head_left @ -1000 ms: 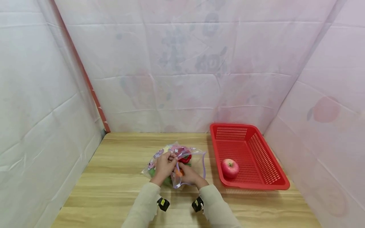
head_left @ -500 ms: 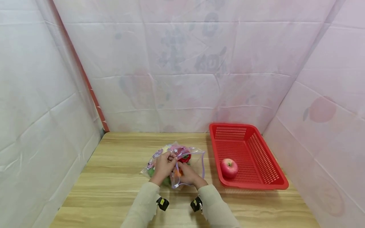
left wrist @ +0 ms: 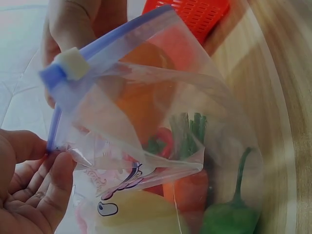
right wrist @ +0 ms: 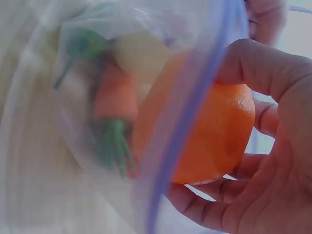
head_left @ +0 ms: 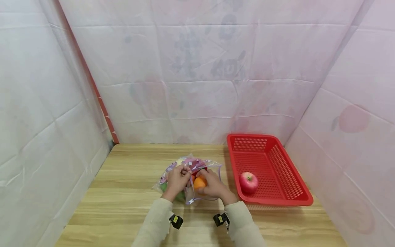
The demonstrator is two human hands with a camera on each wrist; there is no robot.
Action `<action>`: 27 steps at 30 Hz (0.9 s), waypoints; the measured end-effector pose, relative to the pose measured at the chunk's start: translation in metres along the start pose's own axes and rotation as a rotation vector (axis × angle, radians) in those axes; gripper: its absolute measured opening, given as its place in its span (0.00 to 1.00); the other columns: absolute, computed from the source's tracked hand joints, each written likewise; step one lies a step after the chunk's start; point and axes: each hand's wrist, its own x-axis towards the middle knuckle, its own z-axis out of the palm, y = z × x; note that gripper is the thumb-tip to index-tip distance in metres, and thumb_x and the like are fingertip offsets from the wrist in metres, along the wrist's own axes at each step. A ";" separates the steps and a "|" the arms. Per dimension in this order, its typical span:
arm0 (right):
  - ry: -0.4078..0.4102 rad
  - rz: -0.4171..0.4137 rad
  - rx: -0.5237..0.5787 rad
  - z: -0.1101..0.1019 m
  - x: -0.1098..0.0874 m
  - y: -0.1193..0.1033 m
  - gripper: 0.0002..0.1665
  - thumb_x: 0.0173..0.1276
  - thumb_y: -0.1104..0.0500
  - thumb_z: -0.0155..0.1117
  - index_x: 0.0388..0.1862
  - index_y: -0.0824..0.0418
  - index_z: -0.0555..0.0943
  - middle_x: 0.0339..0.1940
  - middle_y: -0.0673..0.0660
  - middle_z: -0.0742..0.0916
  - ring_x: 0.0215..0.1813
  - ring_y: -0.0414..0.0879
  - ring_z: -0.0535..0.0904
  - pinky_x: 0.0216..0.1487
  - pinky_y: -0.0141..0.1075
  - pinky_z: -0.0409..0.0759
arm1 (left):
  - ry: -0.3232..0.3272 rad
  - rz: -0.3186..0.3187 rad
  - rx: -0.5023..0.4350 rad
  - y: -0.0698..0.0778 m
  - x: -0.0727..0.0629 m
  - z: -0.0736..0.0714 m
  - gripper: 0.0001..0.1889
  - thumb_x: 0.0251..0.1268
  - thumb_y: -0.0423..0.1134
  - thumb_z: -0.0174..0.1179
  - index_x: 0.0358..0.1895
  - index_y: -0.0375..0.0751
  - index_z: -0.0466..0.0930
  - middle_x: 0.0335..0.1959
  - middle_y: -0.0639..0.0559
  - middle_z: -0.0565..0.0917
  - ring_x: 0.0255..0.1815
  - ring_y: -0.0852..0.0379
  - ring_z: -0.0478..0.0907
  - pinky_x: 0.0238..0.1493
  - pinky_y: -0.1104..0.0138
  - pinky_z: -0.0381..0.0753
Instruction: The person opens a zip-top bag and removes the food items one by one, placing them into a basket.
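A clear zip bag (left wrist: 122, 161) with a purple slider edge and printed figures lies on the table. My left hand (head_left: 178, 180) pinches the bag's edge between thumb and fingers. At the bag's mouth my right hand (head_left: 215, 185) grips an orange (head_left: 200, 183), its fingers curled round the fruit; in the right wrist view part of the orange (right wrist: 219, 131) sticks out past the purple edge. Through the plastic show a carrot (left wrist: 187, 192) with a cut green top, a green pepper (left wrist: 231, 217), something pale yellow (left wrist: 139, 214) and something red.
To the right stands a red perforated basket (head_left: 274, 202) with a red apple (head_left: 248, 182) in its near left corner. The wooden table (head_left: 123, 199) is closed in by white sheeting (head_left: 197, 103) at the back and both sides.
My right hand has drawn back to the right from inside the bag with the orange, which now shows much more. My left hand keeps its hold on the bag's edge.
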 end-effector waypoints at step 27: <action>0.188 0.020 0.004 -0.077 -0.016 0.019 0.28 0.51 0.55 0.74 0.50 0.61 0.75 0.37 0.57 0.79 0.36 0.48 0.72 0.33 0.40 0.72 | -0.040 -0.028 -0.043 0.001 -0.002 0.002 0.02 0.56 0.29 0.59 0.32 0.33 0.80 0.21 0.52 0.79 0.16 0.63 0.75 0.14 0.70 0.75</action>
